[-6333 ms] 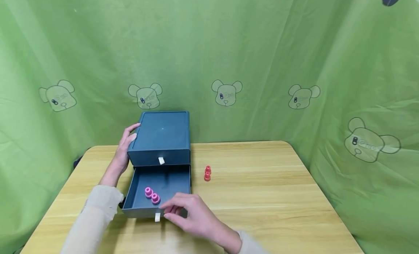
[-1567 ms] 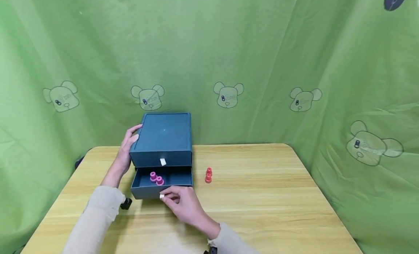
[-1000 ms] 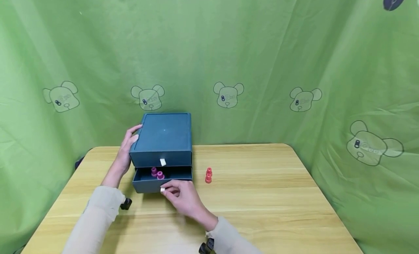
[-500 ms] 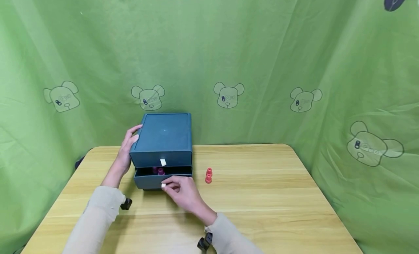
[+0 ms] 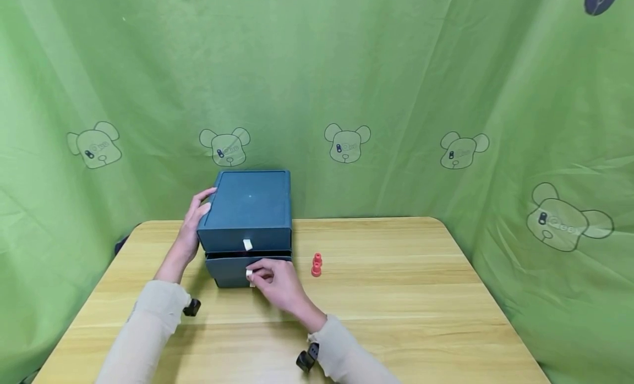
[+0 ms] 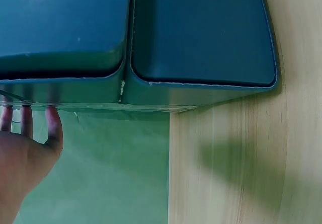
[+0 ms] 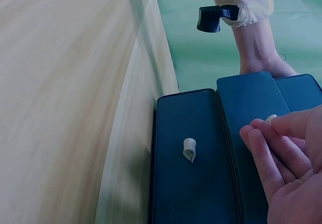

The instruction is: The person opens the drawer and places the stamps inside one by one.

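A blue drawer cabinet [image 5: 251, 199] stands on the wooden table, its drawer fronts stacked one above another. My right hand [image 5: 282, 285] pinches the white pull tab [image 5: 249, 273] of the middle drawer [image 5: 225, 269], which sticks out slightly and leaves a dark slit above its front. Inside that drawer, the pink pegs are almost wholly hidden. My left hand [image 5: 190, 224] rests against the cabinet's left side, fingertips touching the wall in the left wrist view. Below the middle drawer is a flush bottom drawer front [image 7: 176, 183] with its own white tab [image 7: 189, 148].
Two red pegs, a nearer one [image 5: 316, 270] and a farther one [image 5: 317, 258], stand on the table [image 5: 396, 296] right of the cabinet. A green curtain [image 5: 396, 70] with bear-head prints hangs behind and at both sides. Black wrist mounts [image 5: 307, 357] stick out below the sleeves.
My right hand has gone from the drawer's rim to its tab and moved away from me with it; the drawer has slid nearly in, taking the pink pegs out of sight. The left hand has stayed.
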`<state>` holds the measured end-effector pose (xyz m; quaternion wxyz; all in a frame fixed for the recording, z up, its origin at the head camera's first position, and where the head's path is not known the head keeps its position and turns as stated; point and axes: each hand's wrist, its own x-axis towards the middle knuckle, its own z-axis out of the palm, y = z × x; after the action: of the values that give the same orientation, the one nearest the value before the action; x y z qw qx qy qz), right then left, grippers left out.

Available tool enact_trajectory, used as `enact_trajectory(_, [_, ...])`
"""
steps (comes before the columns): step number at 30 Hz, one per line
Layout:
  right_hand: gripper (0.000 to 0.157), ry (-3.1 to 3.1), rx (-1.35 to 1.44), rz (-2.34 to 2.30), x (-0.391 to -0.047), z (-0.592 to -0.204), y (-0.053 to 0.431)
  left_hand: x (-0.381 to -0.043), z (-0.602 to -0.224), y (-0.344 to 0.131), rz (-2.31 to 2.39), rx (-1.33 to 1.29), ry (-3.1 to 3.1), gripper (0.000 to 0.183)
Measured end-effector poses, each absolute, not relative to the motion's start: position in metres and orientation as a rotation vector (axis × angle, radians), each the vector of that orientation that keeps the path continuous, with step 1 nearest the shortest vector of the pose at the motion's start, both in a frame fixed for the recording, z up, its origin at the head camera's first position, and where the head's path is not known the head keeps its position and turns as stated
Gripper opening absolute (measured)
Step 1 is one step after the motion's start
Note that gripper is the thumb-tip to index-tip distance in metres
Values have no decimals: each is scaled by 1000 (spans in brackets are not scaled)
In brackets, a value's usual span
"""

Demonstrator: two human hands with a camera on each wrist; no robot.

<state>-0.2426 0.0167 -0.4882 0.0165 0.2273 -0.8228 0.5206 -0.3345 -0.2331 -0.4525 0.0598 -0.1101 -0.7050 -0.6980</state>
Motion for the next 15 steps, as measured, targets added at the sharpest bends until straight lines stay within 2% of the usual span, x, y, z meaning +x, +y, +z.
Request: enact_trajectory(15, [15,-2564,675,1629,-253,-490,14,-335,-452,-233,-2112,-334,-2137,55])
